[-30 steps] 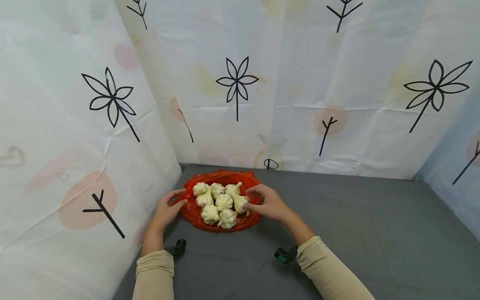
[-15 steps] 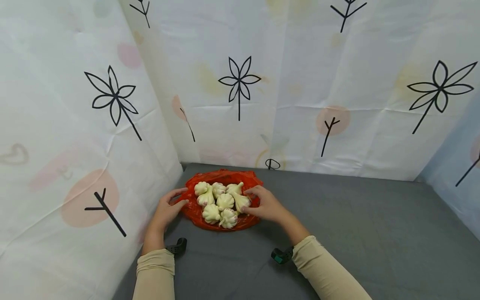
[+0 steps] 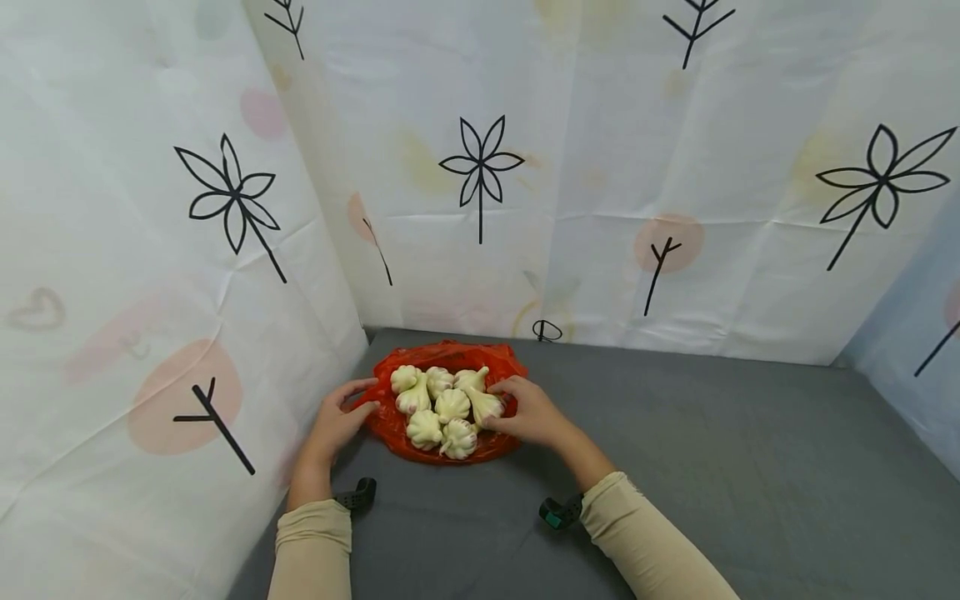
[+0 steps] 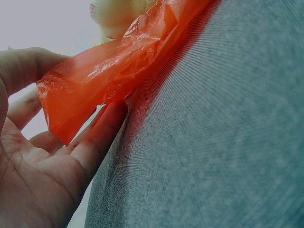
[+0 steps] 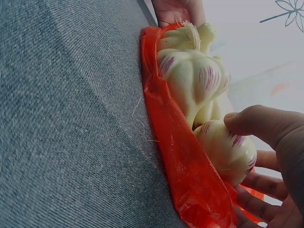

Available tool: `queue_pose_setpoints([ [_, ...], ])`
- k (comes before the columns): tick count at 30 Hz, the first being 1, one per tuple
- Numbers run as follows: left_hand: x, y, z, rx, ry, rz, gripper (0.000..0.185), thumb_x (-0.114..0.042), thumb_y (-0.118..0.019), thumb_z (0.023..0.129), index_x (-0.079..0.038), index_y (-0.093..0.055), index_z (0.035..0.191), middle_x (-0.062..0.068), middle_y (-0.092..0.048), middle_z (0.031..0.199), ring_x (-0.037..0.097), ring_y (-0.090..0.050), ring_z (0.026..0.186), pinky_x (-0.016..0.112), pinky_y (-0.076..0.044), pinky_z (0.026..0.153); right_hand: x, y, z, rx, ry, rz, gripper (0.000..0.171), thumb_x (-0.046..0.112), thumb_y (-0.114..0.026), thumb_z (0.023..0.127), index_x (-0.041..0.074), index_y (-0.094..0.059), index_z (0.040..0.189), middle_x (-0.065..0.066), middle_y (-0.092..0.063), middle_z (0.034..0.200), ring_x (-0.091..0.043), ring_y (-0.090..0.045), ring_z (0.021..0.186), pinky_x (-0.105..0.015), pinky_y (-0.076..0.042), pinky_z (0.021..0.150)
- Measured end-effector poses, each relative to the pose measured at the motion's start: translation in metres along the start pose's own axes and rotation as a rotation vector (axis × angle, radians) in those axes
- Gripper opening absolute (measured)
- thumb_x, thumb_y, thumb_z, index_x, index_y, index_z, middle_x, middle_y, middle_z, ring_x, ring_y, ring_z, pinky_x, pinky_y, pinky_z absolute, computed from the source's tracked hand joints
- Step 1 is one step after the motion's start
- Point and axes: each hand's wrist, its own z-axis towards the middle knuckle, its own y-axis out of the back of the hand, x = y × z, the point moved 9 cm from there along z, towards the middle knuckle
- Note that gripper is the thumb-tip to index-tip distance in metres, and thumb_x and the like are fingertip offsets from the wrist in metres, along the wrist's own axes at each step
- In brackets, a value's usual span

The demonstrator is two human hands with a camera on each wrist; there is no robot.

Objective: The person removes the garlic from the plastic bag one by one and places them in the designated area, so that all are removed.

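Over the past second, we see the right hand point(image 3: 536, 410) close in on the rightmost garlic bulb point(image 5: 225, 153), thumb against its near side, fingers curved behind it; we judge that this bulb is now in grasp, though it sits among its neighbours. The left hand point(image 3: 335, 425) is nearly unchanged, its thumb and fingers curved around the left edge of the red bag point(image 3: 487, 354), set apart, with film between them; how firmly, we cannot tell. The other garlic bulbs point(image 3: 452, 406) lie heaped in the spread bag, far back on the grey table point(image 3: 690, 450), near a patterned cloth wall point(image 3: 585, 125). Black wrist devices point(image 3: 358, 495) show below both hands. We count loose film around the rim and the crowding bulbs as the chief obstacles.
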Motion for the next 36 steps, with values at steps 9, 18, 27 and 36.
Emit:
queue_pose_setpoints([
  [9,0.003,0.000,0.000,-0.002,0.007,0.006,0.045,-0.018,-0.066,0.093,-0.011,-0.057,0.136,0.010,-0.045,0.148,0.032,-0.053,0.127,0.013,-0.047,0.084,0.002,0.006,-0.004,-0.050,0.020,0.031,0.047,0.030,-0.079,0.082,0.014,-0.065,0.123,-0.004,-0.062,0.125,-0.026,-0.058,0.115,-0.048,-0.048,0.095],
  [18,0.002,0.000,0.001,-0.007,-0.019,-0.005,0.045,-0.016,-0.066,0.093,-0.009,-0.057,0.136,0.012,-0.048,0.145,0.032,-0.053,0.126,0.012,-0.047,0.083,0.008,0.021,-0.012,-0.100,0.071,0.099,0.047,0.029,-0.080,0.081,0.016,-0.065,0.123,-0.002,-0.064,0.122,-0.023,-0.060,0.108,-0.051,-0.051,0.089],
  [27,0.003,0.001,-0.001,-0.011,0.020,-0.016,0.046,-0.018,-0.066,0.093,-0.009,-0.056,0.137,0.013,-0.048,0.144,0.028,-0.054,0.124,0.012,-0.048,0.082,0.011,0.046,-0.028,-0.144,0.047,0.215,0.048,0.024,-0.079,0.083,0.016,-0.061,0.127,-0.004,-0.061,0.124,-0.028,-0.062,0.109,-0.049,-0.052,0.093],
  [36,0.003,0.001,0.000,0.002,0.022,-0.016,0.048,-0.025,-0.066,0.094,-0.009,-0.055,0.138,0.013,-0.047,0.146,0.028,-0.049,0.130,0.010,-0.046,0.084,0.027,0.086,-0.057,-0.213,0.080,0.213,0.052,0.008,-0.079,0.081,-0.003,-0.058,0.127,-0.020,-0.061,0.121,-0.036,-0.060,0.110,-0.035,-0.055,0.089],
])
